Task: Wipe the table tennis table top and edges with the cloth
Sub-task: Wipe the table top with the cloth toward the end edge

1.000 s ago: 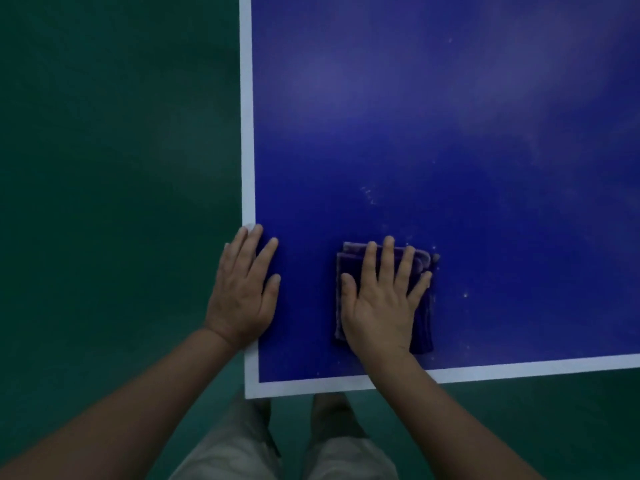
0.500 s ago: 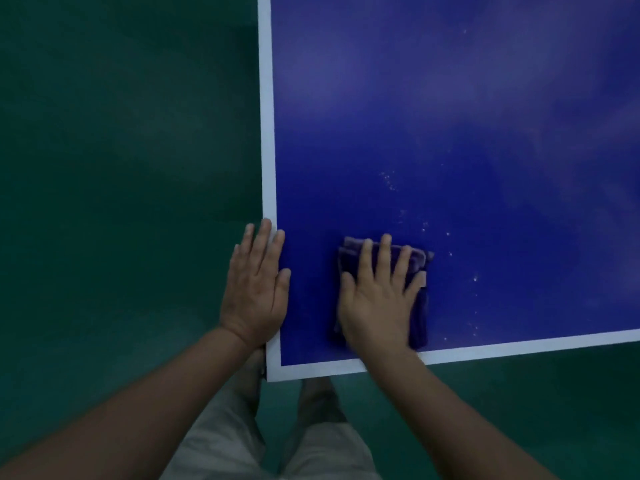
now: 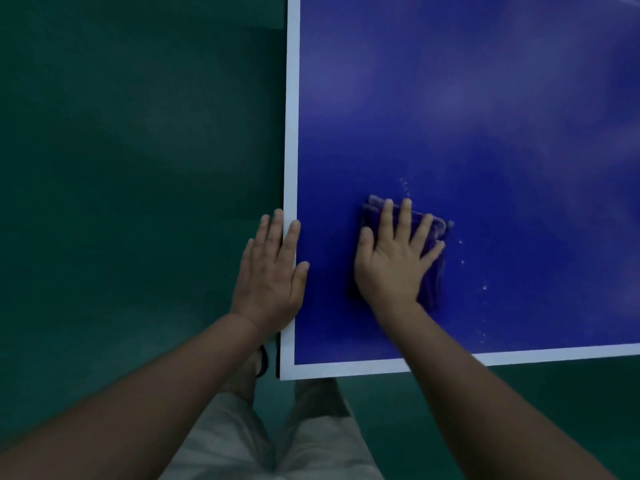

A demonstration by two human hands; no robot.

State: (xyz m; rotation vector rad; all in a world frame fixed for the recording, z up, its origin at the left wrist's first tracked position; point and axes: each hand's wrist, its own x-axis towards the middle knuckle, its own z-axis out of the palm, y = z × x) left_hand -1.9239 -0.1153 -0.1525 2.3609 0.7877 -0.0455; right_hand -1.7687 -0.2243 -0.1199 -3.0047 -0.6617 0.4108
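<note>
The blue table tennis table (image 3: 467, 116) fills the upper right, with a white border line along its left side and near end; its near-left corner is at the bottom centre. A folded dark purple cloth (image 3: 434, 271) lies flat on the blue surface near that corner. My right hand (image 3: 394, 261) presses flat on the cloth, fingers spread, covering most of it. My left hand (image 3: 272, 275) rests flat across the table's left edge, fingers apart, holding nothing. Pale dust specks (image 3: 485, 287) dot the surface just right of the cloth.
Dark green floor (image 3: 138, 168) lies left of the table and below its near end. My legs in light shorts (image 3: 277, 445) and a sandalled foot (image 3: 258, 365) stand at the table's corner.
My right hand has pushed the cloth forward, away from the near end line. My left hand has shifted further over the table's left edge.
</note>
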